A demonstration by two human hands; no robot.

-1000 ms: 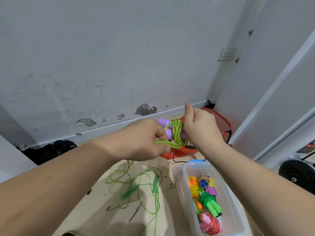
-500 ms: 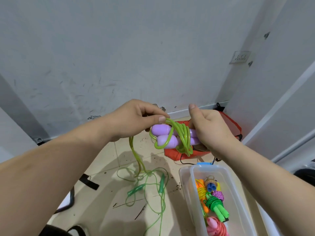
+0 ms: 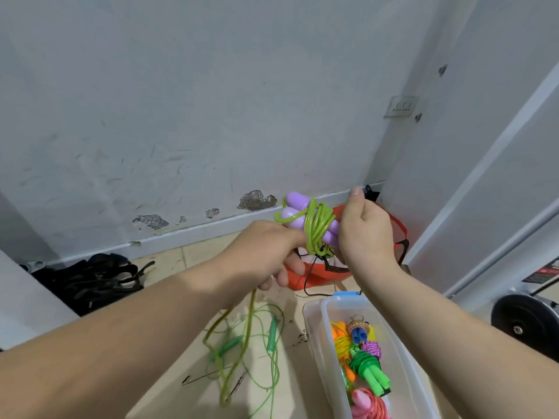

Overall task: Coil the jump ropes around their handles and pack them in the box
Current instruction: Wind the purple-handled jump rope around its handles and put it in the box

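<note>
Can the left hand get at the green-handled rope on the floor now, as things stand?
Probably not yet. The left hand is busy: it holds the yellow-green cord that is coiled on the purple handles. Otherwise the way looks free; the green-handled rope lies on the floor below it, left of the box.

Tiled floor (image 3: 199,252): clear box (image 3: 313,322); green jump rope (image 3: 272,334) left of it, orange bag (image 3: 305,279) behind, black straps (image 3: 90,276) far left.
</note>
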